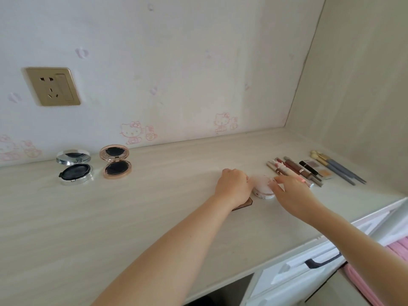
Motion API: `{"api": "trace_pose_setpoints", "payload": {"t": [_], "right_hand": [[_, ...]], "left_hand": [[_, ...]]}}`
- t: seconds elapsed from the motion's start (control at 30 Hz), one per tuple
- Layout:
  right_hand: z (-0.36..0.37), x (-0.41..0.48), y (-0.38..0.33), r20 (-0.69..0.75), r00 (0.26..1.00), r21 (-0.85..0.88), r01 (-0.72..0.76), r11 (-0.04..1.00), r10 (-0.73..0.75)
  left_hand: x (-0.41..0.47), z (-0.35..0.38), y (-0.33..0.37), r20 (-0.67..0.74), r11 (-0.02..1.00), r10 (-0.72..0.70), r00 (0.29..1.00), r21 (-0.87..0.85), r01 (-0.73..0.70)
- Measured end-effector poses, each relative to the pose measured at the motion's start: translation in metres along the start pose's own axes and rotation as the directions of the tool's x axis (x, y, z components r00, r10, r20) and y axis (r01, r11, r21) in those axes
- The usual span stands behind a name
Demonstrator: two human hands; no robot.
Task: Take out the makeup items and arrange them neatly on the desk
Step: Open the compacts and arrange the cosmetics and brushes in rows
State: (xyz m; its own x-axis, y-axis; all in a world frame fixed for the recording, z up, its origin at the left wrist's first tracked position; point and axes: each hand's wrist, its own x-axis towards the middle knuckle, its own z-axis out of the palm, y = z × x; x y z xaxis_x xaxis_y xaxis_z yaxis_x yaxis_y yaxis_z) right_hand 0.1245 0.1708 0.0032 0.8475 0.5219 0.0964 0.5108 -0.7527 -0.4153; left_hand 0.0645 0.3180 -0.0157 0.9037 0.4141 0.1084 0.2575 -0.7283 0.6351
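Note:
A round pale pink compact (262, 186) with a puff on top lies on the desk (110, 217) between my hands. My left hand (233, 186) is curled at its left edge and my right hand (291, 193) touches its right side with the fingers spread. A dark brown flat item (246, 204) pokes out from under my left wrist. At the left stand two open compacts, one silver (75, 167) and one rose gold (116, 162). To the right lies a row of lip pencils and mascara (293, 170), small palettes (318, 167) and brushes (337, 167).
A gold wall socket (51, 86) sits on the cartoon-cat wallpaper behind the desk. A side panel (353, 85) closes off the desk's right end. Below the front edge at the right are a white drawer with a dark handle (320, 261) and something pink (397, 250).

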Motion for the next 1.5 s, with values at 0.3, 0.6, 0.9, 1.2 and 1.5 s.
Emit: {"api": "trace_pose_setpoints", "payload": {"t": [0.3, 0.6, 0.9, 1.2, 1.5], "right_hand": [[0.002, -0.006, 0.003, 0.010, 1.000, 0.170, -0.029, 0.985, 0.028], [0.002, -0.023, 0.008, 0.012, 0.994, 0.581, -0.092, 0.809, 0.105], [-0.012, -0.031, -0.005, -0.011, 0.995, 0.740, -0.059, 0.670, 0.101], [-0.023, -0.052, -0.051, 0.042, 0.997, 0.837, 0.001, 0.547, -0.067], [-0.001, -0.070, -0.114, 0.084, 0.972, 0.791, 0.068, 0.608, -0.219]], "left_hand": [[-0.001, 0.000, 0.005, 0.004, 0.990, 0.119, 0.993, -0.075, -0.118], [-0.017, 0.000, 0.013, -0.080, 0.975, 0.176, 0.981, -0.120, -0.185], [-0.038, -0.008, 0.018, -0.132, 0.951, 0.146, 0.980, -0.255, -0.176], [-0.080, -0.065, -0.004, -0.215, 0.810, 0.016, 0.977, -0.570, -0.139], [-0.131, -0.112, -0.044, -0.223, 0.713, -0.199, 0.954, -0.701, -0.015]]}}
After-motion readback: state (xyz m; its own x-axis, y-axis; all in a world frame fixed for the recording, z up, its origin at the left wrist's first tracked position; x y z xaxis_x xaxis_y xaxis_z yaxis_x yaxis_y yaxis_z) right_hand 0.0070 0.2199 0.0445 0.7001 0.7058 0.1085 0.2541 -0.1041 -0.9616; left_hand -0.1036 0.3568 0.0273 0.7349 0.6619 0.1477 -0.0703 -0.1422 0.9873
